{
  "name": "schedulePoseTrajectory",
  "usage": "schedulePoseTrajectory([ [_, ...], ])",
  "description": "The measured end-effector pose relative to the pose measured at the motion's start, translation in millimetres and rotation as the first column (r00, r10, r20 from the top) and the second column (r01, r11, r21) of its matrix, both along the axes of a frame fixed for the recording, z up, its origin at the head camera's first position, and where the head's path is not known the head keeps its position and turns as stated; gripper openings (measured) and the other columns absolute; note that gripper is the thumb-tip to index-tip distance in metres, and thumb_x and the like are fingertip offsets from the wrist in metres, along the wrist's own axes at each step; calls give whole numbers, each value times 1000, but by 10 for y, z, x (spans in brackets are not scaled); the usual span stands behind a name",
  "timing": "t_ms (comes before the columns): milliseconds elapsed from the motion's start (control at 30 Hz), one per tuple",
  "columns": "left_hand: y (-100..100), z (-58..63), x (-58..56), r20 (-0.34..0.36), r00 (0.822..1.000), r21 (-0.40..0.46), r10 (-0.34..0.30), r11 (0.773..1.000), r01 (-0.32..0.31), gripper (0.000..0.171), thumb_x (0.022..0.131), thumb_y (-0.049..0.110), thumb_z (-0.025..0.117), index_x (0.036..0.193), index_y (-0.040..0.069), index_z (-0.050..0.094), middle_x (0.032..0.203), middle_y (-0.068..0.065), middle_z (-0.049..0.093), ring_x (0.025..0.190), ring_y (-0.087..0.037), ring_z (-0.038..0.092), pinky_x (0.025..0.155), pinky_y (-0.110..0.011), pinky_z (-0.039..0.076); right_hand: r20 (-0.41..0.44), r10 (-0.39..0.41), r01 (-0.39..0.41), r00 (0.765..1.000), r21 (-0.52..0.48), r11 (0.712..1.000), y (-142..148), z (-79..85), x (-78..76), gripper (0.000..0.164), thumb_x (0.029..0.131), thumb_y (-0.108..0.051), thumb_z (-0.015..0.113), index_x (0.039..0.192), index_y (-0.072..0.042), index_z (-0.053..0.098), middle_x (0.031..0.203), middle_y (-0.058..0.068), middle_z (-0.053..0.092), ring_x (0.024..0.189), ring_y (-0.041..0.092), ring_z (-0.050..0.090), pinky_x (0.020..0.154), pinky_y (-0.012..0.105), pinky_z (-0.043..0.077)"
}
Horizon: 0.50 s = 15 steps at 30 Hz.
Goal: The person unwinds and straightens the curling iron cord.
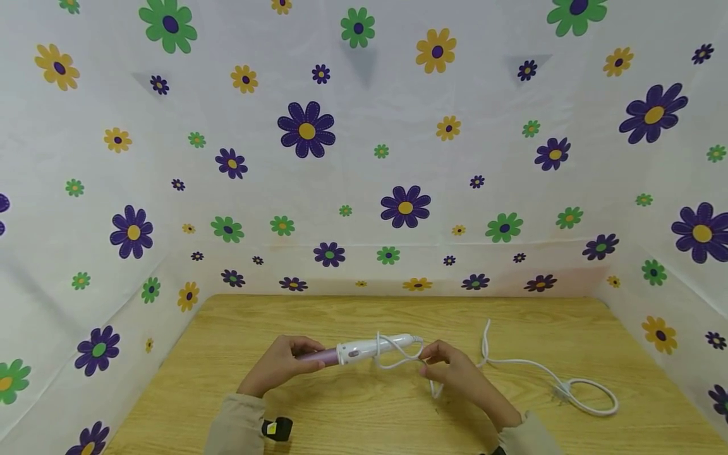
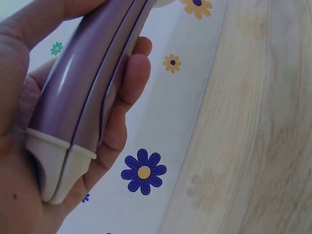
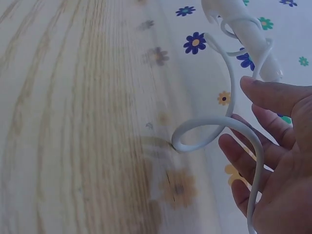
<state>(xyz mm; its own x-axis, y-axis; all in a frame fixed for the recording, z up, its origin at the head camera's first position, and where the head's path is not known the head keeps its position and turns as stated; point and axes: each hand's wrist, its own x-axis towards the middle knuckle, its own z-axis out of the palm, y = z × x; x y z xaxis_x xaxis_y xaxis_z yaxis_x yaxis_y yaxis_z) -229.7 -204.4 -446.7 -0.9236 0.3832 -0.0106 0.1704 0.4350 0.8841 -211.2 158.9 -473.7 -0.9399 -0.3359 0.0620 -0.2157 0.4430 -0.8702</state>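
Note:
My left hand (image 1: 287, 360) grips a hair curling iron by its purple barrel (image 1: 320, 356). In the left wrist view the split white tip (image 2: 58, 168) lies against my palm, and my fingers curl round the purple part. The white handle (image 1: 372, 347), with a small switch, points right, held over the table. Loops of white cord (image 1: 392, 365) hang loosely round it. Beside the handle's end is my right hand (image 1: 455, 370). In the right wrist view its fingers are relaxed and apart, and the cord (image 3: 256, 161) runs across them and the palm.
The rest of the cord (image 1: 520, 361) trails over the wooden table (image 1: 352, 417) to the right, ending near a coiled loop (image 1: 597, 412) and a clear-looking piece (image 1: 562, 390). White flower-patterned sheets (image 1: 364, 183) enclose the back and sides.

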Motion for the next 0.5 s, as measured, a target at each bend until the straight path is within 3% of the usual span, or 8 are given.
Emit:
schedulePoseTrajectory([
  [233,-9,1,-6,3,1000,-1,0,1000,0,37,82,28,77,110,5,71,107,-14,69,90,-20,63,77,-34,54,-49,-50,54,998,76,996,-61,-29,-18,20,87,-17,71,101,-7,61,108,9,66,108,33,59,86,45,51],
  [500,-44,-6,6,-1,1000,5,11,1000,-11,37,82,28,77,111,5,70,109,-14,69,91,-19,63,78,-34,54,-110,-103,117,989,120,986,-91,-47,-28,18,83,-18,75,92,-11,61,92,2,68,88,14,62,69,22,47],
])
